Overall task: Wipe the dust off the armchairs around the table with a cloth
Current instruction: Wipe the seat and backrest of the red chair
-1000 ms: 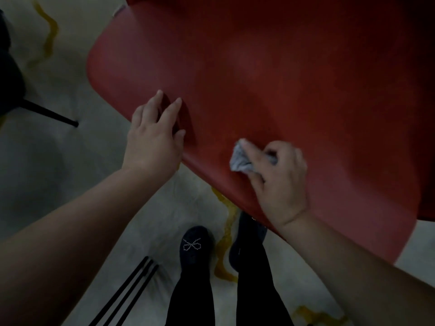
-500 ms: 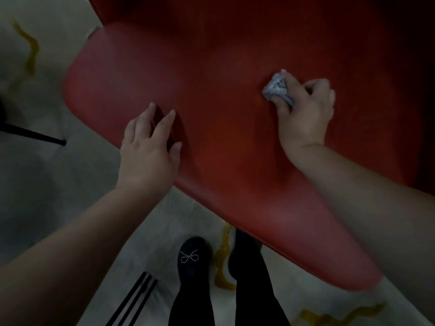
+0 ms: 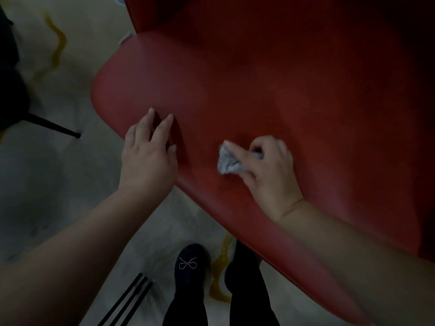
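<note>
The floor [image 3: 77,175] was pale marble with yellow veins, the room dim. The red chair [image 3: 270,90] looked smooth. The right hand [image 3: 268,170] gripped a crumpled grey cloth [image 3: 227,161] on it; the left hand [image 3: 148,156] rested flat, fingers straight.

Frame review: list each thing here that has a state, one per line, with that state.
left hand: open, straight fingers resting on the armchair.
right hand: grips the cloth, pressing it to the seat.
cloth: crumpled into a wad, on the red surface.
armchair: being wiped near its front edge.
</note>
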The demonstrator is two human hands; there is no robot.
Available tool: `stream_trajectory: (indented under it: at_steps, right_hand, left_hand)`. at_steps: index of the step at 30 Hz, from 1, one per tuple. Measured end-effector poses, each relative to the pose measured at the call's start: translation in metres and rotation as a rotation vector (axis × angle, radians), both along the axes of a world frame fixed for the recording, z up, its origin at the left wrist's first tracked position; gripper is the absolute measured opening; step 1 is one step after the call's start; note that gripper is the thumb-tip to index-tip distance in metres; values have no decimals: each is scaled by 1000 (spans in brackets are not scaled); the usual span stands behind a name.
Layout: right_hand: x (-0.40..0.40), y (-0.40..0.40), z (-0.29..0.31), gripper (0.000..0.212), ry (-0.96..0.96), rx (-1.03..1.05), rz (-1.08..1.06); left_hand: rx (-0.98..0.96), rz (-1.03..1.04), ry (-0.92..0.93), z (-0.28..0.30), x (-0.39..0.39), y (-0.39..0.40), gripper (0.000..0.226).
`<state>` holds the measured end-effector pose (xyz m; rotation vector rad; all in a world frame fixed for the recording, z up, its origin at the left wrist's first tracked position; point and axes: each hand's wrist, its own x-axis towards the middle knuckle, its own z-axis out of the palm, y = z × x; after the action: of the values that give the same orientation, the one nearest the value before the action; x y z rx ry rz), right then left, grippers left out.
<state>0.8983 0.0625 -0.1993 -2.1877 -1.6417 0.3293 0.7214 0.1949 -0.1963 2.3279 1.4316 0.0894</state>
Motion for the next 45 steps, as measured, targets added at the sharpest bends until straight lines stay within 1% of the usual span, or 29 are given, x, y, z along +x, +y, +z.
stream_trajectory:
  at_steps: [3, 5, 8, 10, 12, 14, 16, 18, 21, 24, 28, 31, 36, 42, 45]
  right_hand:
    - [11, 44, -3, 47, -20, 14, -130]
    - [12, 82, -6, 45, -26, 31, -172]
    - [1, 129, -11, 47, -35, 23, -173]
    - [-8, 138, -11, 48, -50, 10, -145]
    - [-17, 128, -7, 46, -65, 2, -36]
    - [-24, 107, -4, 46, -43, -1, 116]
    - [-27, 83, -1, 46, -32, -37, 220]
    - [-26, 56, 2, 45, -28, -92, 277]
    - [-13, 15, 8, 44, -7, -136, 298]
    - [12, -17, 15, 50, -10, -173, 202]
    - [45, -40, 34, 45, 21, -262, -82]
    - [55, -43, 59, 46, 80, -223, -293]
    - [58, -39, 107, 48, 241, -101, -446]
    - [72, -53, 164, 46, 343, -17, -628]
    - [75, -58, 194, 46, 427, -14, -693]
  left_hand:
    - [-3, 35, -2, -2, -7, 2, 57]
    - [-6, 61, -7, -4, -11, 5, 57]
    - [-9, 105, -20, -7, -18, 10, 57]
    - [-15, 129, -36, -8, -22, 12, 57]
    - [-28, 143, -52, -9, -24, 11, 57]
    - [-41, 143, -50, -9, -23, 8, 57]
    - [-44, 122, -34, -6, -23, 6, 57]
    - [-43, 75, -17, -2, -21, 2, 56]
    - [-53, -9, 15, 8, -16, -7, 54]
    - [-69, -77, 58, 21, -10, -18, 54]
    - [-79, -130, 124, 46, -2, -27, 55]
    - [-73, -164, 152, 69, 8, -31, 57]
    - [-76, -238, 192, 111, 29, -40, 57]
    - [-49, -268, 191, 172, 40, -44, 55]
    - [-44, -285, 197, 205, 41, -44, 55]
